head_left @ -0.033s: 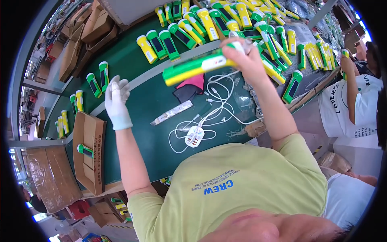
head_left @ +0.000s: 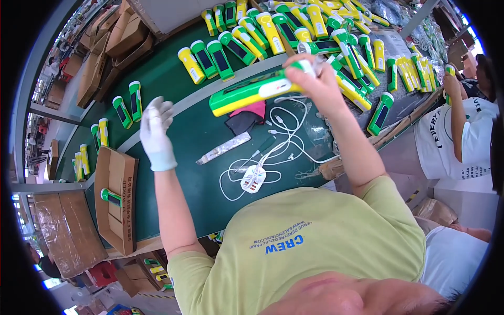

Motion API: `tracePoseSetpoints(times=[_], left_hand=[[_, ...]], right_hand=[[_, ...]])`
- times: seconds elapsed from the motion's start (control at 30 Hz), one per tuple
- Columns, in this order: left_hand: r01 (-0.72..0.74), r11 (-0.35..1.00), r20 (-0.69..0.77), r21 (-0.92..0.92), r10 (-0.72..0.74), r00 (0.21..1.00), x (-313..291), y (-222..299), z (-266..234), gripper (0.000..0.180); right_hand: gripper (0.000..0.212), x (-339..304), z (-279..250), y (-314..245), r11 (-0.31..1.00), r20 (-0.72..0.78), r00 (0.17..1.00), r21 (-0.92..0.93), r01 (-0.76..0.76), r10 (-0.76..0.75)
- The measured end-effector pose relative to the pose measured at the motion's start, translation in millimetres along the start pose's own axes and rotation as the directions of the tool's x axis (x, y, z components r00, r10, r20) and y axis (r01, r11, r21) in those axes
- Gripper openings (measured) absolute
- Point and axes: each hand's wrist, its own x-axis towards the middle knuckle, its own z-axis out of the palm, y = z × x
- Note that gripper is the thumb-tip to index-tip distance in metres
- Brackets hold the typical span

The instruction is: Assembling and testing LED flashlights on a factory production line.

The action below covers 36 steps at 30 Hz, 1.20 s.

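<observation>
My right hand [head_left: 314, 84] grips a green and yellow flashlight [head_left: 252, 93] by its head end, holding it raised above the table. The flashlight lies roughly level, its body reaching left, with a dark panel along the upper side. My left hand [head_left: 157, 131], in a white glove, is held up over the table left of the flashlight, apart from it. Its fingers are loosely bent and it holds nothing. Below the flashlight lie a pink and black cloth [head_left: 247, 118], a pale flat strip [head_left: 224, 148] and a white charging hub [head_left: 253, 179] with tangled white cables [head_left: 287, 137].
Many similar flashlights [head_left: 273, 34] stand and lie along the far side and right. A shallow cardboard box [head_left: 129, 202] holding one flashlight sits at the left edge. Cardboard boxes [head_left: 126, 34] are stacked at the far left. Another person's hand [head_left: 452, 84] shows at the right.
My left hand has shifted slightly right. The flashlight in my right hand has moved a little left and turned slightly, showing more of its dark panel.
</observation>
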Motion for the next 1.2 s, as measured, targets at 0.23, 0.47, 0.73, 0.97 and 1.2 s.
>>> tracePoseSetpoints(times=[0.23, 0.47, 0.73, 0.97, 1.2], left_hand=[[-0.782, 0.498, 0.649, 0.374, 0.462, 0.604, -44.9, 37.2, 101.7, 0.056], [0.61, 0.739, 0.459, -0.286, -0.453, 0.764, -21.5, -31.1, 105.4, 0.046], [0.696, 0.588, 0.425, -0.412, -0.552, 0.718, -32.7, -42.7, 87.8, 0.046], [0.597, 0.694, 0.469, -0.402, -0.405, 0.785, -39.0, -54.4, 104.7, 0.038], [0.18, 0.948, 0.4, -0.264, -0.062, 0.914, -48.4, -11.9, 108.4, 0.035]], right_hand=[[0.037, -16.4, 30.9, -4.8, 0.993, 0.091, 0.989, -0.039, -0.11, 0.113], [0.049, -23.8, 11.6, 19.8, 0.992, 0.183, 0.975, 0.0, -0.126, 0.124], [0.018, -32.2, 12.4, 41.6, 0.979, 0.19, 0.967, 0.08, -0.188, 0.17], [0.017, -37.9, 68.5, 38.8, 0.468, 0.425, 0.768, -0.617, 0.633, -0.479], [0.013, -30.5, 59.4, 41.6, 0.816, 0.459, 0.807, -0.254, 0.519, -0.371]])
